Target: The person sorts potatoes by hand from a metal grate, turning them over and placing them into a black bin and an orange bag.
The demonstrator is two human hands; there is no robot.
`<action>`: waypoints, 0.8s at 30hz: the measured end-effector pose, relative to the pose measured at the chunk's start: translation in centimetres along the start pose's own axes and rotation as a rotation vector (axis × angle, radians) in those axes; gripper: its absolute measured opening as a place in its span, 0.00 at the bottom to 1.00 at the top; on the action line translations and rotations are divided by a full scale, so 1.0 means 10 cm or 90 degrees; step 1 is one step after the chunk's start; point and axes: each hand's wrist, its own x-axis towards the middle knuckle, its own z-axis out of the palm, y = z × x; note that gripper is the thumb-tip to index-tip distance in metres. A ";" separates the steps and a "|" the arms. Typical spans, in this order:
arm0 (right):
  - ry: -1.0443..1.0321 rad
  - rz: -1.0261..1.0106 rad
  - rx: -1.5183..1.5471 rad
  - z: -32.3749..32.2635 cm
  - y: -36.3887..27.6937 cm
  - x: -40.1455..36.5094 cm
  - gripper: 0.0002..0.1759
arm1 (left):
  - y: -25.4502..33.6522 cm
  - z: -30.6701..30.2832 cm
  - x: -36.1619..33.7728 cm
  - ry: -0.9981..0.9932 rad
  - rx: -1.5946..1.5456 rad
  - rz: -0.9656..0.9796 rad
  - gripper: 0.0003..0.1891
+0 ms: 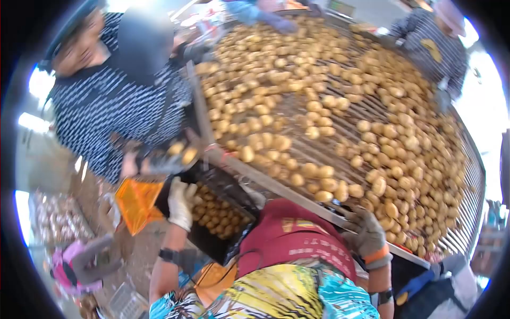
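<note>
My left hand (181, 203), in a whitish glove, is at the rim of a black crate (198, 232), with its fingers bent over the edge. Potatoes (219, 212) lie inside this crate. At the near edge of the slatted sorting table (297, 198), my right hand (367, 234) wears a grey glove with an orange cuff. Its fingers are curled by the table's edge, close to loose potatoes (390, 210); blur hides what they hold, if anything. Many potatoes (313, 111) are spread over the slats.
A co-worker in a patterned top (127, 106) stands close on the left, beside an orange crate (137, 204). Other workers' sleeves (435, 45) and a purple glove (277, 22) are along the table's far side. Filled bags (59, 215) sit at the far left.
</note>
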 end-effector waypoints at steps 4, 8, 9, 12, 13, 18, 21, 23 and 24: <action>-0.002 -0.036 0.068 -0.26 0.08 -0.22 0.26 | -0.63 1.54 -0.97 -0.486 0.378 0.372 0.31; 0.070 -0.082 0.038 -0.34 0.05 -0.43 0.24 | -0.92 2.54 -1.45 -0.907 0.749 0.664 0.35; 0.081 -0.092 0.043 -0.39 0.05 -0.46 0.24 | -1.12 2.68 -1.41 -0.945 0.830 0.767 0.36; 0.134 -0.095 -0.010 -0.51 -0.01 -0.58 0.22 | -1.34 2.97 -1.23 -0.977 0.895 0.871 0.36; 0.143 -0.102 -0.006 -0.56 -0.03 -0.61 0.22 | -1.35 3.06 -1.18 -0.880 1.011 0.892 0.35; 0.267 -0.198 -0.191 -0.95 0.00 -0.61 0.17 | -0.91 3.10 -0.85 -0.570 1.091 0.699 0.38; 0.318 -0.265 -0.377 -0.95 -0.18 -0.45 0.19 | -1.14 2.74 -0.75 -0.514 1.019 0.724 0.41; 0.363 -0.613 -0.912 -0.93 -0.40 -0.31 0.28 | -1.15 2.60 -0.91 -0.525 0.922 0.733 0.41; 0.322 -0.624 -0.930 -0.94 -0.48 -0.20 0.35 | -1.07 2.64 -0.99 -0.534 0.951 0.677 0.42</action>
